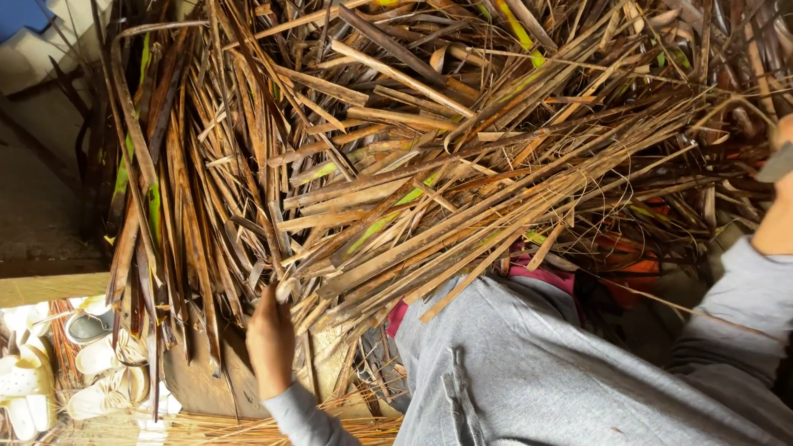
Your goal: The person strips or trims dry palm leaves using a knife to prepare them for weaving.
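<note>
A big heap of dry brown bamboo strips [429, 165], some with green streaks, fills most of the view and rests over my grey-trousered knee [529, 363]. My left hand [271, 340], in a grey sleeve, is at the heap's lower edge with its fingers closed on the end of one brown strip [287, 289]. At the right edge, my right hand [781, 211] is only partly in view and grips a flat grey blade-like tool [776, 163] beside the strips.
Several white sandals [91, 363] lie on the ground at lower left by a wooden board [49, 285]. Orange cloth [632, 260] and pink cloth [541, 272] show under the heap. A blue object [21, 15] is at top left.
</note>
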